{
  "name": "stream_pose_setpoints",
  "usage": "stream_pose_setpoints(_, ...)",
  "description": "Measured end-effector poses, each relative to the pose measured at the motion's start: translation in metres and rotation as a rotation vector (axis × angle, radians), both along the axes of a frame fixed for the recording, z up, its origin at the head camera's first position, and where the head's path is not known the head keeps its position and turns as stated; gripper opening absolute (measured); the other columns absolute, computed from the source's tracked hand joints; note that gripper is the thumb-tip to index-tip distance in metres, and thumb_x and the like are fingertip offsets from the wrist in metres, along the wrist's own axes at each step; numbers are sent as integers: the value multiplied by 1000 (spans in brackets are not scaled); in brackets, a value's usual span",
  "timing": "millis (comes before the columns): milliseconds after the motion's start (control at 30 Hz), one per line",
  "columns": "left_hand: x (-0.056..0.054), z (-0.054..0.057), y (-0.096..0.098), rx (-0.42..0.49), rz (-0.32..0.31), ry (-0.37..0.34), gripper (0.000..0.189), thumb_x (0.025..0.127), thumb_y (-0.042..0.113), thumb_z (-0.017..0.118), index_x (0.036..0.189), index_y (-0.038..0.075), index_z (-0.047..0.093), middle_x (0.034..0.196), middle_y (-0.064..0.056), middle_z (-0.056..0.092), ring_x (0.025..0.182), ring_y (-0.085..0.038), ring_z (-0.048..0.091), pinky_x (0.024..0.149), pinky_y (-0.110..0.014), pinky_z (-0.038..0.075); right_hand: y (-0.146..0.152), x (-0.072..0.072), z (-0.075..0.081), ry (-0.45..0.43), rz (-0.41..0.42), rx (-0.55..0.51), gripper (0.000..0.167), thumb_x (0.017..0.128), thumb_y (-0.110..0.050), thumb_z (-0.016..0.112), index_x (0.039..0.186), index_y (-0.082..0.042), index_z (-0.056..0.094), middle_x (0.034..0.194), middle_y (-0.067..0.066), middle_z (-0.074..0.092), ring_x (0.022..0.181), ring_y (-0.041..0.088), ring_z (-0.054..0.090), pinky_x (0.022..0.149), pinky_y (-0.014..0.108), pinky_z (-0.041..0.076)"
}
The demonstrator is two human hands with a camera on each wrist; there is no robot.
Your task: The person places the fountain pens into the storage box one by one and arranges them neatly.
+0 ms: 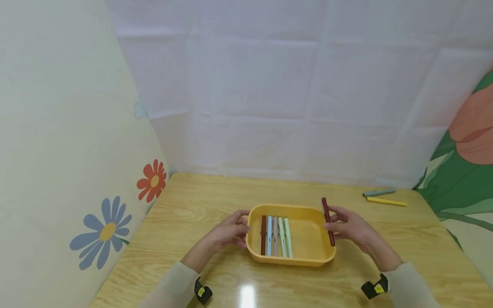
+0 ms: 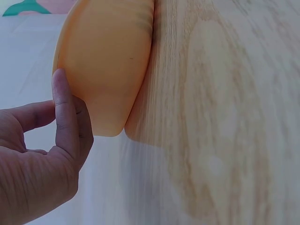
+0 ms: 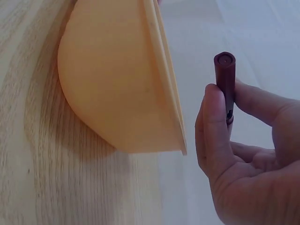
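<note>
A yellow plastic tray point(image 1: 308, 233) stands on the wooden table in front of me. Inside its left half several capped pens lie side by side: a dark red pen point(image 1: 263, 235), a light blue pen point(image 1: 269, 236), a mauve pen point(image 1: 275, 236) and two pale green pens point(image 1: 285, 237). My left hand point(image 1: 232, 231) grips the tray's left rim, its fingertips at the edge in the left wrist view. Over the tray's right end, my right hand point(image 1: 352, 229) pinches another dark red pen point(image 3: 226, 77) between thumb and fingers, held above the rim.
Toward the back right of the table point(image 1: 208, 194) lie a grey-green pen point(image 1: 379, 192) and a yellow pen point(image 1: 386, 201). A white cloth point(image 1: 254, 94) hangs behind the table, and flower-patterned panels point(image 1: 104, 171) stand at both sides.
</note>
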State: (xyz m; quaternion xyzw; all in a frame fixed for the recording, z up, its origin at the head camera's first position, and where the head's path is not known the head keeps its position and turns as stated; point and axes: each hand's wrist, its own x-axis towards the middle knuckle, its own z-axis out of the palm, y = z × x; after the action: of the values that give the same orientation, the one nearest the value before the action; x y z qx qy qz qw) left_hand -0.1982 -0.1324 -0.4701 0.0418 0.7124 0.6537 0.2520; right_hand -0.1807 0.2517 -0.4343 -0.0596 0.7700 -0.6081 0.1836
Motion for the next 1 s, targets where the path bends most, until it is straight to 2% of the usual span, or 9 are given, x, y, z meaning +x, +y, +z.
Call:
stream_pose_setpoints(367,2,2,-1,3,-10,-5,60,97,3,58,151,3,34,102,-10,50,75,-18,60,60,-29,61,-20,8,-1,-31,14,47,73,96,-12,69,152,11,30,100,13,58,89,26,67,75,39,63)
stream_pose_setpoints(700,2,1,-1,15,-10,-1,60,97,3,57,152,2,33,101,-10,51,73,-18,60,59,-29,60,-34,8,-5,-61,5,75,71,96,-9,68,153,9,30,104,16,60,86,23,66,75,40,63)
stream_pose_setpoints(1000,1,0,1,21,-3,-4,61,96,2,58,152,3,33,100,-9,50,72,-17,59,58,-28,59,-49,6,-7,-64,5,107,72,94,-8,70,153,6,32,99,14,57,79,20,65,69,37,63)
